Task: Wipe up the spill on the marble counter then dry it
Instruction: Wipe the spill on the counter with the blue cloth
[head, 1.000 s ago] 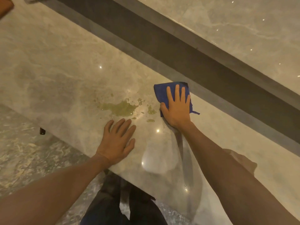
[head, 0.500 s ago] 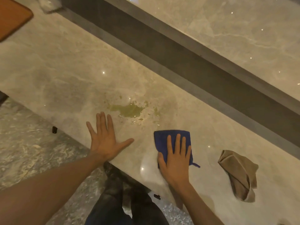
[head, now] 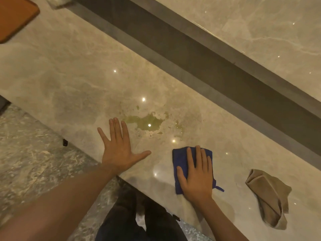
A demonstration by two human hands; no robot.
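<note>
A yellowish spill (head: 146,122) with small droplets around it lies on the beige marble counter (head: 69,80). My left hand (head: 119,148) rests flat on the counter with fingers spread, just left of the spill and holding nothing. My right hand (head: 196,176) presses flat on a folded blue cloth (head: 180,159), which sits near the counter's front edge, below and right of the spill. The cloth is apart from the main puddle. A crumpled tan cloth (head: 269,195) lies on the counter further right.
An orange board (head: 13,16) sits at the counter's far left corner, with a pale object (head: 57,2) beside it. A dark recessed strip (head: 199,54) runs along the back of the counter below a raised marble ledge (head: 251,23). Speckled floor (head: 26,162) and my legs are below the front edge.
My right hand slid the blue cloth from beside the spill back toward the front edge. My left hand spread its fingers. The view shifted, showing the tan cloth.
</note>
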